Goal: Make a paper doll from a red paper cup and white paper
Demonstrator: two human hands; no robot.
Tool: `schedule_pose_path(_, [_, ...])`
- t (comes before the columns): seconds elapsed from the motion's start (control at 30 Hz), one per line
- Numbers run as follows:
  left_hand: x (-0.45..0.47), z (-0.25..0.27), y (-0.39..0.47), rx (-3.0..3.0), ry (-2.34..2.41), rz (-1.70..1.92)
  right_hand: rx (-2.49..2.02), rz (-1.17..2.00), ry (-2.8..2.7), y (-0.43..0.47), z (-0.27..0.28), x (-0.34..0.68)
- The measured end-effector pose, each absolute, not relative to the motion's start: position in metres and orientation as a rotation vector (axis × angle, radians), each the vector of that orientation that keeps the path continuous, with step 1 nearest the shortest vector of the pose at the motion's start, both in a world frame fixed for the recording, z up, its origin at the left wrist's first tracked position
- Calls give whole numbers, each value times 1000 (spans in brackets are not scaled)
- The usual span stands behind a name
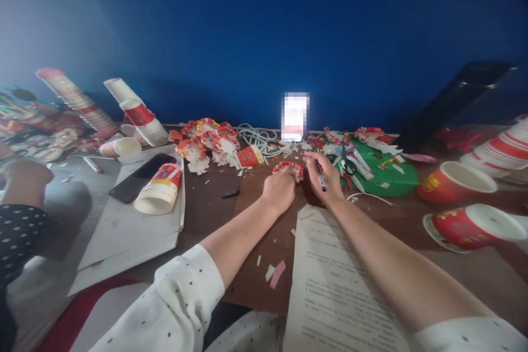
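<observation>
My left hand [279,190] is closed on a small red-and-white ring of curled paper cup strips [293,166], held down near the tabletop; its fingertips are partly hidden. Just to the right, my right hand [330,179] grips a pen [320,177], its fingers bent. Behind my left hand lies a heap of similar curled paper cup pieces [214,140], with a tipped red paper cup [249,156] beside it. A printed sheet [325,275] lies below my right forearm. A lit phone [294,116], its screen blurred, stands upright against the blue wall.
Scissors [347,164] and tubes lie on a green sheet [396,179]. On the right are paper cups [454,181]. To the left, a cup stack [159,190] rests by a dark phone [134,179] on a white board [136,242]. Another person's arm [25,192] is at far left.
</observation>
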State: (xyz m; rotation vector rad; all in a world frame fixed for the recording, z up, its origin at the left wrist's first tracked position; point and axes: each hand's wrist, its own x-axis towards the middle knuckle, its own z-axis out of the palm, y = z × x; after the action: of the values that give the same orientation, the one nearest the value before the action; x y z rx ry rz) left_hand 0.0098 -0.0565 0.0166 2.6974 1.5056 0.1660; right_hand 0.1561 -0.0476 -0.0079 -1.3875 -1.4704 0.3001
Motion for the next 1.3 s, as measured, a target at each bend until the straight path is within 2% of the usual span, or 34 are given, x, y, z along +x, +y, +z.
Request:
schedule_pose_path(0.27, [1,14,-64,2675,1526,230,-1398,274,-1469,-48,-9,156])
schedule_pose_path(0.5, [-6,17,-76,2589,1682,109,-1368,256,-1491,-51,-10,158])
schedule_pose_path(1.07, [-1,14,-65,2605,1604,66,-1389,305,-1515,-53,-8,156])
schedule_pose_path(1.3, [-11,16,-67,2571,1545,199,-1389,297,-1529,-52,-10,157])
